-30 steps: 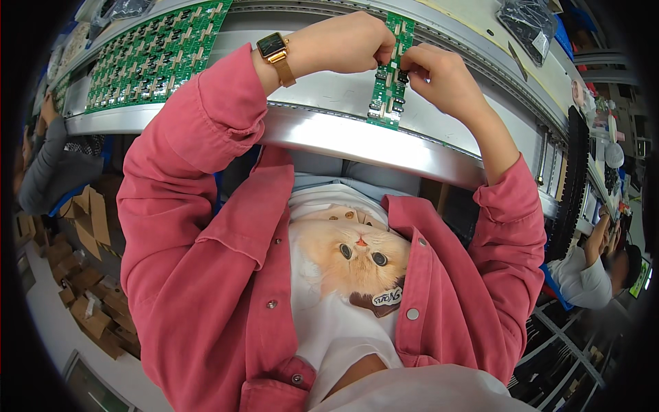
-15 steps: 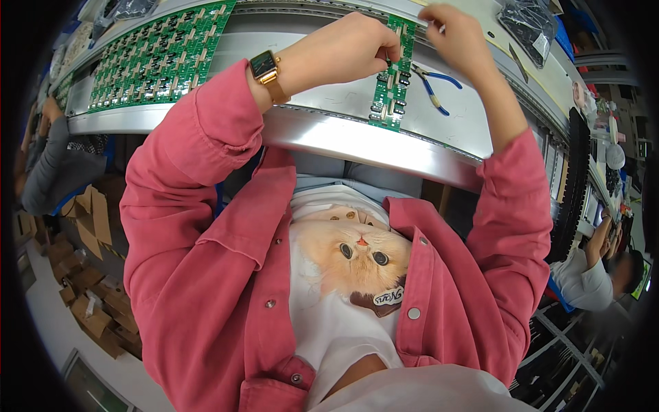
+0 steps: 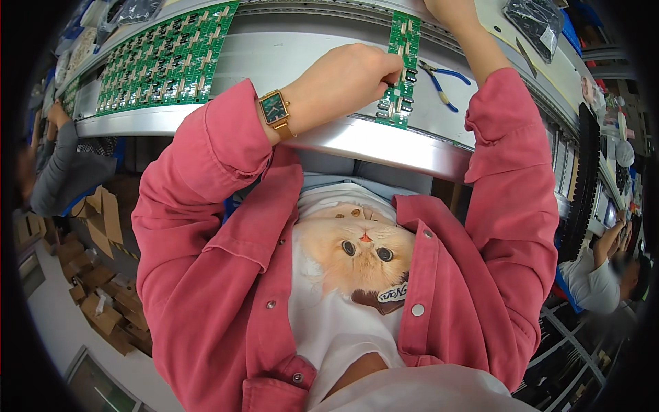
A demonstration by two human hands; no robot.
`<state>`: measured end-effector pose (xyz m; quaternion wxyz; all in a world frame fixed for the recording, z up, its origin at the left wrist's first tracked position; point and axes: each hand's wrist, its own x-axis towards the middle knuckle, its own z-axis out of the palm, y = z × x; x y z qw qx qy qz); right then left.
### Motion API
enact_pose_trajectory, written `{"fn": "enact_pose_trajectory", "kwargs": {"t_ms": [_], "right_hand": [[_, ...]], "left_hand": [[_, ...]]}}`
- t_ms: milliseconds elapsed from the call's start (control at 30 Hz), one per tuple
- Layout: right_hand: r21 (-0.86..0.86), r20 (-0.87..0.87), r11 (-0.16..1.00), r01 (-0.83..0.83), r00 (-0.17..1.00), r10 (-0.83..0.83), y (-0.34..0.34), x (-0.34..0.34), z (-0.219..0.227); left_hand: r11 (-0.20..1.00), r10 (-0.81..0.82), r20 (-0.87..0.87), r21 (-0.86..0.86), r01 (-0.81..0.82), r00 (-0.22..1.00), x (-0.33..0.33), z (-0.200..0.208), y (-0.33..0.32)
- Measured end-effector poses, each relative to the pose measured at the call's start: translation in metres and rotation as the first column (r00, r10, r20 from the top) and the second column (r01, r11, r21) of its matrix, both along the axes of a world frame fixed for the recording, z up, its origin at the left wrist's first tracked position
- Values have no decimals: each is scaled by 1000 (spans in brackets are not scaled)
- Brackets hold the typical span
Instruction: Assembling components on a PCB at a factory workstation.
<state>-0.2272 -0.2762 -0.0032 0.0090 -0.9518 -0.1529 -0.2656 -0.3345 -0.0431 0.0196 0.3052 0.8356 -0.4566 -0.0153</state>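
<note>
My left hand (image 3: 365,74), with a gold square watch on its wrist, is over the left edge of a narrow green circuit board (image 3: 406,49). Its thumb and index finger are closed in a pinch against the board; what they hold is hidden or too small to name. Small black and pale parts stand on this board, which lies across the metal rails. My right hand (image 3: 453,9) reaches past the far rail and is partly cut off by the picture's upper edge, so its fingers do not show. Pliers with blue and yellow handles (image 3: 445,88) lie right of the board.
A large panel of populated green boards (image 3: 168,62) spans the rails at left. A shiny metal rail (image 3: 357,141) runs along the near side. Black parts in a plastic bag (image 3: 534,26) and tweezers (image 3: 526,58) lie far right. Co-workers are at both sides; cardboard boxes (image 3: 103,309) are lower left.
My left hand has moved nearer along the narrow board, still pinched. My right hand has gone farther away, partly out of the picture. The whole view has shifted slightly.
</note>
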Motion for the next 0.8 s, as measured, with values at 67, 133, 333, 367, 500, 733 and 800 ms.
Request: {"fn": "enact_pose_trajectory", "kwargs": {"t_ms": [67, 133, 333, 367, 500, 733, 800], "right_hand": [[-14, 22, 1000, -4, 1000, 5, -4, 1, -4], [-21, 32, 1000, -5, 999, 6, -5, 1, -6], [151, -66, 988, 35, 997, -25, -2, -3, -3], [153, -85, 987, 45, 996, -32, -1, -3, -1], [165, -100, 984, 67, 994, -51, 4, -8, 3], [314, 6, 949, -17, 1000, 16, 3, -10, 4], [354, 22, 934, -50, 999, 45, 2, -13, 8]], "left_hand": [[1000, -6, 68, 29, 4, 998, -1, -2, -1], [999, -10, 102, 44, 6, 995, -2, -4, -1], [998, -4, 92, 59, -1, 996, -2, -9, -2], [998, -2, 90, 61, -4, 996, -2, -9, -3], [998, 5, 93, 66, -11, 996, -1, -11, -3], [994, 2, 112, 111, -15, 994, -4, -5, -3], [992, 2, 112, 126, -16, 994, -2, 0, -3]]}}
